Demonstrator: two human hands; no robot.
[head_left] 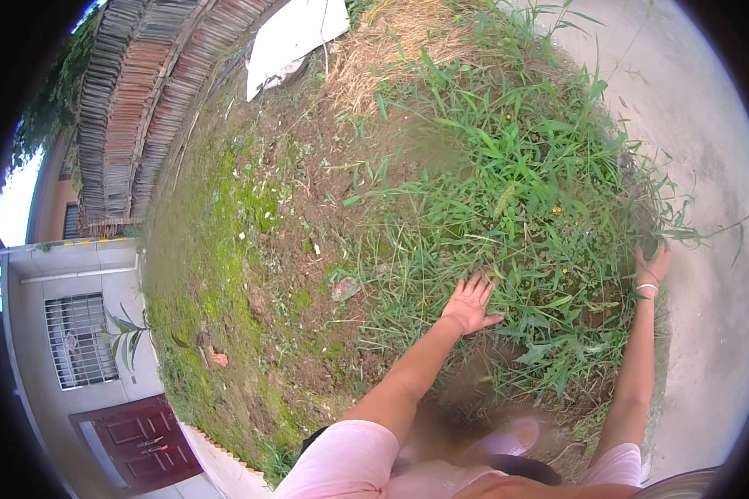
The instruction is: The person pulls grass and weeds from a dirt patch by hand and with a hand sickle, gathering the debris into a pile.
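Note:
My left hand [470,304] lies palm up among the green grass and weeds [512,162], its fingers spread and nothing visible in it. Farther right, my right hand [652,267] reaches into the weeds where they meet the concrete pavement [705,355]. Leaves and blur hide its fingertips, so whether it grips any stems is unclear. A white band [647,287] circles the right wrist. Between the two hands grow broad-bladed grass, leafy weeds and a few small yellow flowers [556,210]. Below the left hand, bare dark soil [474,368] shows.
Mossy soil [243,206] stretches to the left. Dry straw [387,56] and a white sheet [299,43] lie at the top. Stacked roof tiles [143,93] stand upper left, above a building with a barred window [81,340] and dark red door [143,443]. My shoe [521,436] is below.

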